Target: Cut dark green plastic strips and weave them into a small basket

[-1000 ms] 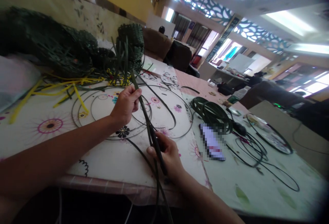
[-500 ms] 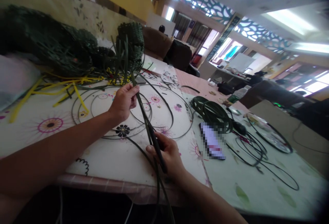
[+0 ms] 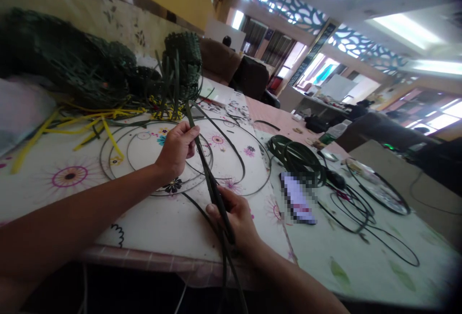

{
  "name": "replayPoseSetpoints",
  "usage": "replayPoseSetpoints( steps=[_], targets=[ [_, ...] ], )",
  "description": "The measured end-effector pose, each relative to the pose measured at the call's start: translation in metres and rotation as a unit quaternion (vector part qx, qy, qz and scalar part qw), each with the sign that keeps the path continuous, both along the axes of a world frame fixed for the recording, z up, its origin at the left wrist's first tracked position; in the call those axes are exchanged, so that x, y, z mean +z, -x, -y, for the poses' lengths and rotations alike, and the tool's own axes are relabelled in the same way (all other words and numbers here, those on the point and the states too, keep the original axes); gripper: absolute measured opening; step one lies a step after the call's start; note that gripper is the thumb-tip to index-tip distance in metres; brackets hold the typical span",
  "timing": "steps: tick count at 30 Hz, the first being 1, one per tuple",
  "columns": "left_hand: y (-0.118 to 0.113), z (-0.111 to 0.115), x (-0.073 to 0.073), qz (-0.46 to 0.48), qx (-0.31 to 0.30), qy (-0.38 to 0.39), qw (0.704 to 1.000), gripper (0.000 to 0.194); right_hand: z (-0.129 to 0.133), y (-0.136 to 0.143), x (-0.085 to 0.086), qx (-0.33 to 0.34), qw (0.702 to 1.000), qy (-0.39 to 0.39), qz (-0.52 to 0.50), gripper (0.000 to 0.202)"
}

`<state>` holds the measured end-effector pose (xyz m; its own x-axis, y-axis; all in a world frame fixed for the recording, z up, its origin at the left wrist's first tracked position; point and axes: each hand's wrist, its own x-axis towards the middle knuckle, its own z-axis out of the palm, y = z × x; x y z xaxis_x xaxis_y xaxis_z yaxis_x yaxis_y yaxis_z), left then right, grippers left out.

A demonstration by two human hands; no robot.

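"Green strip (image 3: 203, 156): where is it?"

"Above the surface (image 3: 155, 225), gripped by the fingers of my left hand (image 3: 176, 149); those of my right hand (image 3: 237, 218) clasp a dark tool (image 3: 223, 210), probably touching it, though my feed is murky."

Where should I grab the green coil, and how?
Probably pinch the coil by its left edge, reaching down from above on the side nearest the right hand. Several loops run close together there, so they may lift as one bunch, while a black thing crowds the right edge.
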<state>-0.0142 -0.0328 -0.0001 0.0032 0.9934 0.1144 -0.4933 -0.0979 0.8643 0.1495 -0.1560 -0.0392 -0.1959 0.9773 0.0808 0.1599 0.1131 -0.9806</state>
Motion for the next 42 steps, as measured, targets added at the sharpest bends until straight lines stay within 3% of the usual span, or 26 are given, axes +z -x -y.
replayPoseSetpoints(
  steps=[7, 14, 19, 26, 34, 42],
  targets=[
    [0.006, -0.011, 0.001, 0.012, 0.016, 0.016, 1.0, 0.029, -0.001, 0.001, -0.002, -0.018, 0.999, 0.02, 0.019, 0.025],
    [-0.004, 0.004, 0.001, 0.002, -0.018, 0.026, 0.999, 0.028, -0.002, 0.0, -0.01, -0.029, 1.0, 0.005, -0.009, 0.042],
    [-0.005, 0.005, 0.001, 0.01, -0.007, 0.016, 1.0, 0.03, -0.001, 0.001, -0.005, -0.019, 1.0, 0.007, -0.017, 0.026],
    [0.005, -0.009, 0.004, 0.017, 0.012, 0.036, 0.999, 0.027, 0.001, -0.001, -0.003, -0.018, 0.999, 0.0, 0.029, 0.022],
    [0.0, -0.001, 0.007, 0.002, 0.013, 0.029, 0.999, 0.029, -0.003, -0.002, -0.016, -0.051, 0.998, -0.019, 0.038, 0.042],
    [0.001, 0.002, 0.006, 0.006, 0.009, 0.009, 1.0, 0.031, 0.0, 0.001, 0.0, -0.043, 0.998, -0.006, 0.046, 0.026]
  ],
)
